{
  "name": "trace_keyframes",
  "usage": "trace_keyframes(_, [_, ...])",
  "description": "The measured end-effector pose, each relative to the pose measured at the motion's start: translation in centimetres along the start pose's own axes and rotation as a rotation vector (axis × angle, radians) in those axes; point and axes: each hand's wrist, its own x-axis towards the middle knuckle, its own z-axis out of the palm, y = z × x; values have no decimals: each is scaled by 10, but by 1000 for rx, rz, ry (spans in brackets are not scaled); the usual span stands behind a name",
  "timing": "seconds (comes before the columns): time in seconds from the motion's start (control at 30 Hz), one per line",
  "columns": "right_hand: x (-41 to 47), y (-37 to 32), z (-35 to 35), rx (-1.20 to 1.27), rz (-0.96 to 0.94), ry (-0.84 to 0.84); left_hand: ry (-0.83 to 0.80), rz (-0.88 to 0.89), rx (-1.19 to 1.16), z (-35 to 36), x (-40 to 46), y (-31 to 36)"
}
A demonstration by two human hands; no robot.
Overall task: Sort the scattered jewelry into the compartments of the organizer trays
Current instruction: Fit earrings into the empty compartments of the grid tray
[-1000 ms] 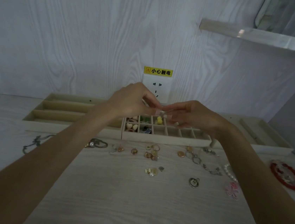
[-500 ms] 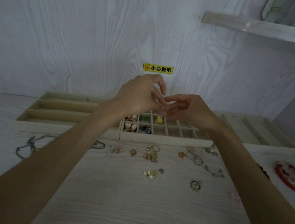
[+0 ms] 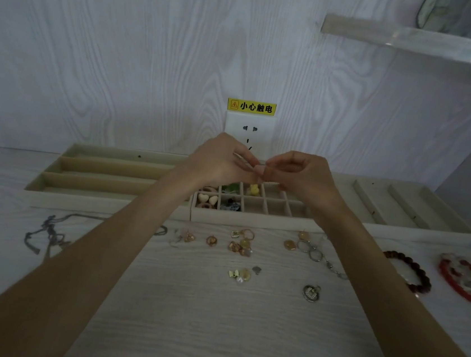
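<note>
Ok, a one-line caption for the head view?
Both hands pinch a small pale piece above the grid tray; loose jewelry lies on the table.

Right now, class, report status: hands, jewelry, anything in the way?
Left hand and right hand pinch one small piece above the grid tray. Most jewelry loose on the table. Nothing blocking the tray.

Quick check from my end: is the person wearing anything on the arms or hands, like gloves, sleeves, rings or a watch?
Nothing that shows. Both forearms are bare from the bottom edge of the picture up to the wrists, with no sleeve in view. The left hand and right hand wear no gloves, and no watch or bracelet sits on either wrist. Rings on the fingers cannot be ruled out; the light is dim.
</note>
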Motion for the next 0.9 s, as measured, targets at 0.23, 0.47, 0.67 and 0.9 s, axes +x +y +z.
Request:
trace_keyframes(0.23, [-9,8,-15,-331,40,-151,-106,5,41,3,1,-13])
trace_keyframes(0.47, [-10,15,-11,-625,-9,-219,-147,31,208,13,-2,-16])
trace_keyframes(0.67, [-16,14,-7,-787,-133,-251,-174,22,283,13,4,-10])
trace_keyframes(0.9, [-12,10,-19,-853,-191,-277,-163,6,485,17,13,-1])
